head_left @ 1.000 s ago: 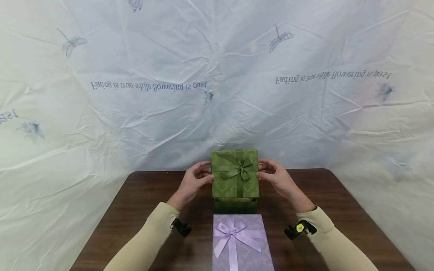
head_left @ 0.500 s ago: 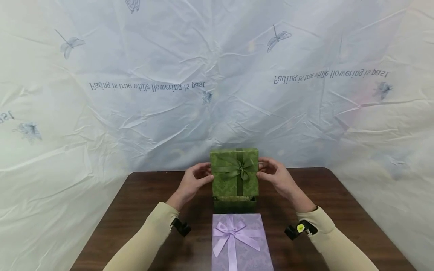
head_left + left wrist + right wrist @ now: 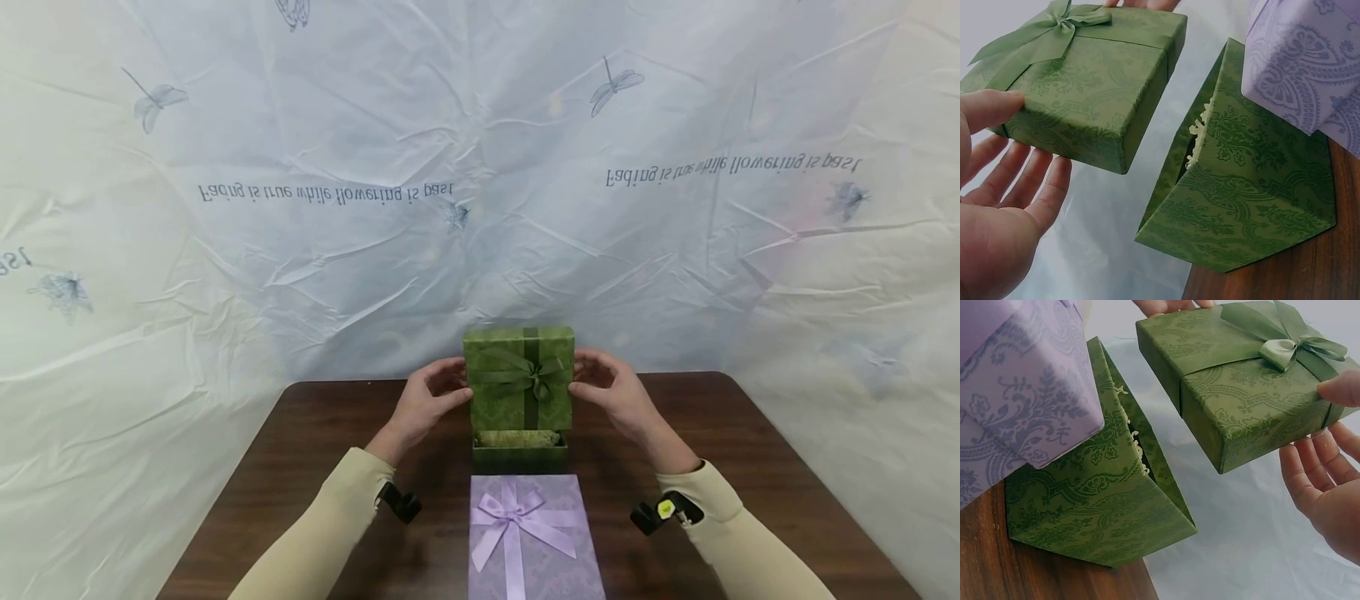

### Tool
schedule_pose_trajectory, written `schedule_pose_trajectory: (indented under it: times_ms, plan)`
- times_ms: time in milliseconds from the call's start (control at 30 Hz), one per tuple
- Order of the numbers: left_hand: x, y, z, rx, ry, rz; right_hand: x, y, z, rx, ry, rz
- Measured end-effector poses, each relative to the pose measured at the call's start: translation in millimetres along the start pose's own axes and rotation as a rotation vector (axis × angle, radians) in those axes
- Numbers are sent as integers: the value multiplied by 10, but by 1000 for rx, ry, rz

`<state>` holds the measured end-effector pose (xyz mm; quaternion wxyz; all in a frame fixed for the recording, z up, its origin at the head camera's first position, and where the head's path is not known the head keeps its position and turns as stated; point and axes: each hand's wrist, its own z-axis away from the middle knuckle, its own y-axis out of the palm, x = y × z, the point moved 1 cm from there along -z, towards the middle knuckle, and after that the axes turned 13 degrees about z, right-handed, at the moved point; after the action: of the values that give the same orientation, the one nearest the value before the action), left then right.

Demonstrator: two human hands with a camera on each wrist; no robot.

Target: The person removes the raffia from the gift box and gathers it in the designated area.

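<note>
Between both hands a green patterned gift box lid [image 3: 498,404] with a ribbon bow is held up, tilted, apart from its box. The left hand [image 3: 426,400] grips its left side, thumb on top and fingers below, as the left wrist view shows. On the opposite side the right hand [image 3: 611,396] pinches it the same way. Beneath the lid stands the uncovered green box [image 3: 520,458] on the table; pale crinkled filler [image 3: 1199,128] shows at its rim. Most of the box's inside is hidden by the lid and walls.
A purple patterned gift box [image 3: 555,567] with a lilac bow stands just in front of the green box, nearer the person. The dark wooden table [image 3: 322,450] ends at the back against a pale printed curtain [image 3: 360,267].
The lid's near edge has risen and its face has tipped, so more of the green box's opening and the pale filler shows. Both hands keep their hold; the purple box stays put.
</note>
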<state>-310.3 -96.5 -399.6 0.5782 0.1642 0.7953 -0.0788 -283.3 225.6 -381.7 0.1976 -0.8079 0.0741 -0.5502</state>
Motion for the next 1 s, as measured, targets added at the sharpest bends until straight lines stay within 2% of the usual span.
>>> schedule_pose_trajectory:
  times_ms: [233,267,567,1000]
  plan:
    - [-24,15,17,20,22,-24,-11,-7,-2,-6,-31,-44]
    - [-61,31,31,24,21,-24,-15,-8,-1,-6,-38,-46]
    - [-16,25,20,29,63,-22,-10,-7,14,-5,-50,-53]
    - [-8,22,49,32,102,-54,-6,-19,31,-22,-84,13]
